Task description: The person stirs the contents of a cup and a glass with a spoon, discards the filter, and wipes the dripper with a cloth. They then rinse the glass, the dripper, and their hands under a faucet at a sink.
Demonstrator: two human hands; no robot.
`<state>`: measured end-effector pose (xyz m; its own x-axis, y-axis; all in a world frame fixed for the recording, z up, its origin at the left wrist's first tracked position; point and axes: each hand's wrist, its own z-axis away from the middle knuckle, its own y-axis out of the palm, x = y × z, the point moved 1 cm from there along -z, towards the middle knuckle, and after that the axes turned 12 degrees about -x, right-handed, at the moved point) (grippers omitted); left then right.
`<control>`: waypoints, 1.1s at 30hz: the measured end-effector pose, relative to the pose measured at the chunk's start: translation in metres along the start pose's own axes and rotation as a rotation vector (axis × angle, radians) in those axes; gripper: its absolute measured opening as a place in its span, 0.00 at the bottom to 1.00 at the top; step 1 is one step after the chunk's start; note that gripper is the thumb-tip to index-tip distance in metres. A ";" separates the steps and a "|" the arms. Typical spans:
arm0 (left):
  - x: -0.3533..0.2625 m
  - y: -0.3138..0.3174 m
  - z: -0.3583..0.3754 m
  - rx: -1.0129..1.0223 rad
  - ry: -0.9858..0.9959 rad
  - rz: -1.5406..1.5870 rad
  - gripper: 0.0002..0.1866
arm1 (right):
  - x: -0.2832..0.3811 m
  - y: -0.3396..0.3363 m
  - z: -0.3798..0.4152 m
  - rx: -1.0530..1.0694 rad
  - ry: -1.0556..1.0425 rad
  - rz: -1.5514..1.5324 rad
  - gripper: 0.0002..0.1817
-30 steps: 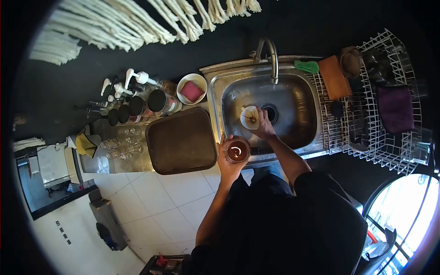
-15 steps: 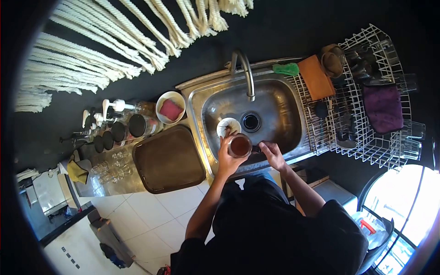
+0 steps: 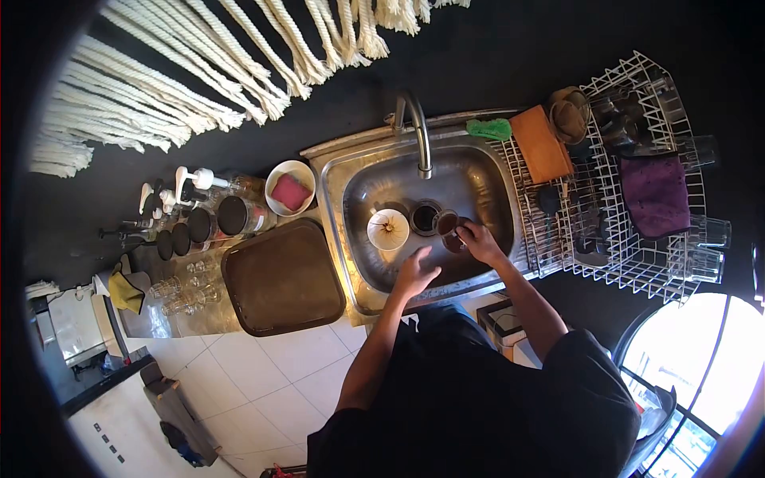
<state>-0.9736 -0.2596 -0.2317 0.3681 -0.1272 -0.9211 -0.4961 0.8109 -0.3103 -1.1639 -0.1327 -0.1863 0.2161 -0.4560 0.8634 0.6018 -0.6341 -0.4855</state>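
Observation:
My right hand (image 3: 480,242) grips a clear glass vessel (image 3: 448,226) by its side and tilts it toward the drain (image 3: 425,217) in the metal sink (image 3: 488,177). Dark reddish-brown liquid shows at the vessel. To its left, my left hand (image 3: 416,273) is empty, its fingers apart, over the front of the basin. A white cup (image 3: 388,230) with brown stains inside rests in the sink, left of the drain. Above the basin arches the faucet (image 3: 422,143).
Left of the sink are a brown tray (image 3: 283,279), a bowl (image 3: 272,177) with a pink sponge, jars and pump bottles. On the right, a wire rack (image 3: 629,263) holds glasses, an orange cloth (image 3: 542,143) and a purple cloth (image 3: 656,193).
My left hand has let go of the vessel and moved down. My right hand has brought the vessel right and up, tilting it by the drain. The white cup now shows unobstructed.

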 end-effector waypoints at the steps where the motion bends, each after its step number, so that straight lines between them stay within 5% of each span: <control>1: 0.010 0.000 0.008 0.012 -0.027 0.065 0.36 | -0.006 0.004 -0.007 0.000 -0.066 0.116 0.15; 4: 0.032 -0.005 0.030 -0.004 -0.231 0.056 0.32 | -0.016 0.018 -0.029 0.163 -0.019 0.472 0.20; 20: 0.053 0.005 0.059 -0.291 -0.164 0.186 0.21 | 0.018 0.078 -0.063 0.437 -0.165 0.947 0.18; 23: 0.055 0.006 0.057 -0.302 -0.128 0.205 0.20 | 0.025 0.091 -0.071 0.397 -0.193 0.953 0.14; 28: 0.034 -0.017 0.046 -0.144 -0.308 0.408 0.16 | 0.036 0.112 -0.072 0.697 -0.238 1.183 0.14; 29: 0.022 -0.025 0.041 -0.090 -0.417 0.544 0.14 | 0.031 0.114 -0.070 0.688 -0.228 1.180 0.14; 33: -0.029 -0.070 -0.009 -0.199 -0.316 0.426 0.11 | 0.037 0.093 -0.064 0.489 -0.257 1.104 0.14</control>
<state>-0.9568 -0.3182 -0.1854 0.3054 0.3899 -0.8688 -0.7796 0.6263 0.0070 -1.1491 -0.2484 -0.2080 0.9022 -0.4280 0.0526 0.2139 0.3382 -0.9165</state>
